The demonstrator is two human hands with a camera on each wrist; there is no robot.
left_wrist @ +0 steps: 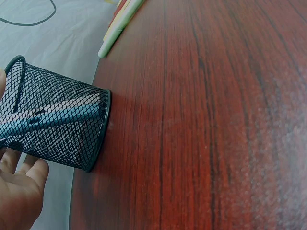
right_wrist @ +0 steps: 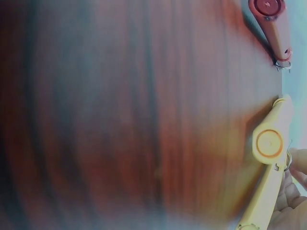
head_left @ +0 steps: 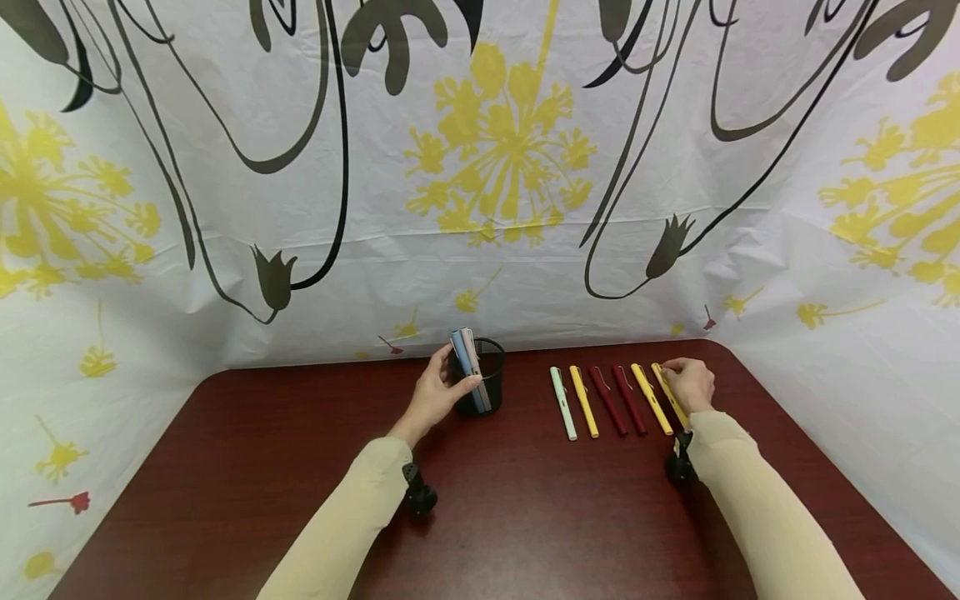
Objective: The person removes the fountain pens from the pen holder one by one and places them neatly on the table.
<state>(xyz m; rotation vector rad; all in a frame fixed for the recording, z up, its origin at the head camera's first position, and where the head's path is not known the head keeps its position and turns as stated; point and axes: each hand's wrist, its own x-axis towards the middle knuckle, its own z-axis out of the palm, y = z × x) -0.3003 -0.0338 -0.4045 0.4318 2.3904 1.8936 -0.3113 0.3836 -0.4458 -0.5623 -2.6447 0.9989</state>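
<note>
In the head view my left hand (head_left: 435,392) grips a black mesh pen cup (head_left: 494,387), thumb across its front and fingers at its far left side. A blue pen (head_left: 462,354) and a pinkish pen (head_left: 470,346) lean in the cup. The left wrist view shows the cup's mesh wall (left_wrist: 57,143) with fingers beneath it. Over at the right end of a row of pens, my right hand (head_left: 692,385) pinches the far end of the last yellow pen (head_left: 670,394). Its fingers show partly at the edge of the right wrist view.
Left of that pen lie another yellow pen (head_left: 651,398), two dark red pens (head_left: 608,402), a yellow pen (head_left: 584,402) and a mint pen (head_left: 564,404). They rest on a dark red-brown wooden table (head_left: 540,517). A patterned white cloth (head_left: 375,208) hangs behind.
</note>
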